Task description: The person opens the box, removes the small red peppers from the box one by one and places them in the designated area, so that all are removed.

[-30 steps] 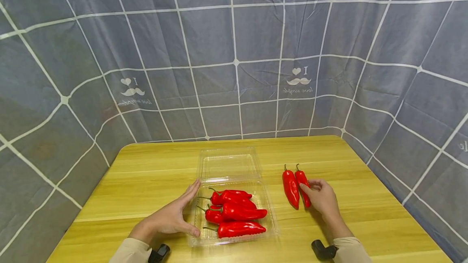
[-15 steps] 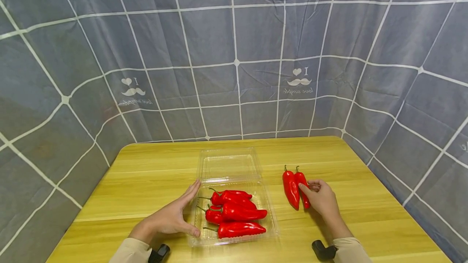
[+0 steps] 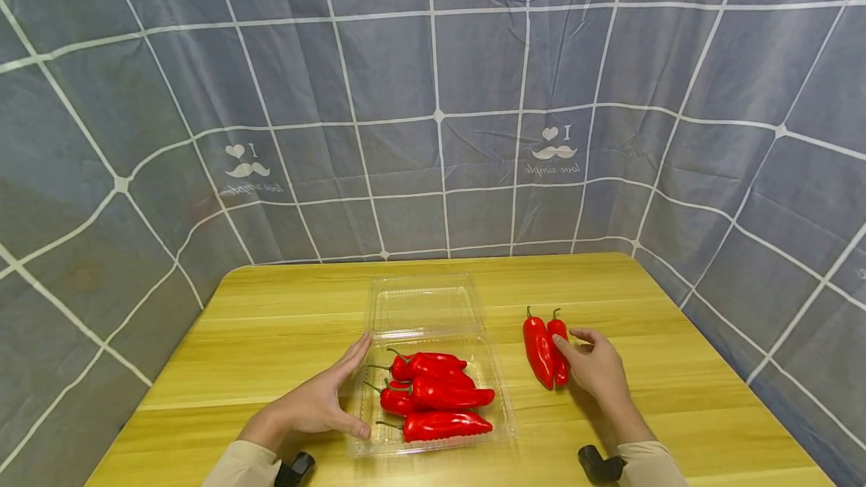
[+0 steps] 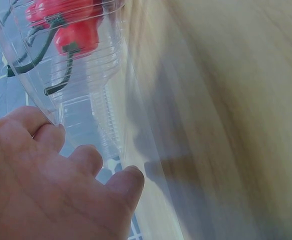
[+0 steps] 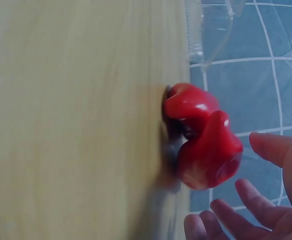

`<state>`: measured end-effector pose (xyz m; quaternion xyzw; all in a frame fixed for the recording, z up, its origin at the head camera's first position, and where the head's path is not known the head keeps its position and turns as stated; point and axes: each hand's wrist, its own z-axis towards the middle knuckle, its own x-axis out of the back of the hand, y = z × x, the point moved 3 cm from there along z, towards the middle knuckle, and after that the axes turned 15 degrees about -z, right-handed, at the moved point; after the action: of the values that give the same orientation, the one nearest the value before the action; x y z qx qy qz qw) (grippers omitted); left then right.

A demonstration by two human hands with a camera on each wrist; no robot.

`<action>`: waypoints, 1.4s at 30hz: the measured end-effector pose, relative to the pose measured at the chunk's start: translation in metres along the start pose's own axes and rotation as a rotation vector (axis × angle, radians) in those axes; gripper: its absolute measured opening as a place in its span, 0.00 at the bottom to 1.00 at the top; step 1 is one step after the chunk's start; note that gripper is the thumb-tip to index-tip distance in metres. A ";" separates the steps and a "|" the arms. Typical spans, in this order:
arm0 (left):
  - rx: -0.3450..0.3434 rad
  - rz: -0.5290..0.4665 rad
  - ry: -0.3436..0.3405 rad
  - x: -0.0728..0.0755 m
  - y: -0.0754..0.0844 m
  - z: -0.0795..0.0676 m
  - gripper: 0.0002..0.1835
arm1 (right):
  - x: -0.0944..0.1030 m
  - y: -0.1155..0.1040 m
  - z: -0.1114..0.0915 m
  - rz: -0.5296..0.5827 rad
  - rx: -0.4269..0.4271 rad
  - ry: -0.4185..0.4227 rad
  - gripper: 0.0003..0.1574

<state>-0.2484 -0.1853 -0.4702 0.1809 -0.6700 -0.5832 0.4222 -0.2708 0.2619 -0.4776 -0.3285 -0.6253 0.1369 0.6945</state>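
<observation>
In the head view, several red chili peppers (image 3: 449,392) lie in a clear plastic clamshell box (image 3: 499,427), stems mostly to the left. My left hand (image 3: 314,403) rests along the box's left side, thumb and fingers spread. Its fingertips touch or nearly touch the clear wall in the left wrist view. Two more peppers lie side by side to the right of the box: a larger left pepper (image 3: 537,352) and a slimmer right pepper (image 3: 561,363). My right hand (image 3: 598,367) is beside the slimmer one, its thumb over it; the right wrist view shows loosely spread fingers.
The box's clear lid (image 3: 425,303) lies folded back behind it. All this stands on a wooden table (image 3: 271,322). A grey checked curtain (image 3: 473,156) hangs along its back and sides. Black wrist mounts (image 3: 598,464) sit below both hands.
The slimmer pepper has turned slightly, its lower tip shifting left against the larger pepper and its stem end moving right. My right hand has barely moved; the left hand is still.
</observation>
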 end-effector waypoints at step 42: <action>0.055 0.127 -0.035 0.009 0.008 0.008 0.73 | -0.021 -0.088 -0.014 0.123 0.525 -0.052 0.29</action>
<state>-0.2576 -0.1850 -0.4598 0.1394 -0.7033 -0.5396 0.4414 -0.2807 0.1790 -0.4390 -0.1710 -0.5648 0.3449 0.7299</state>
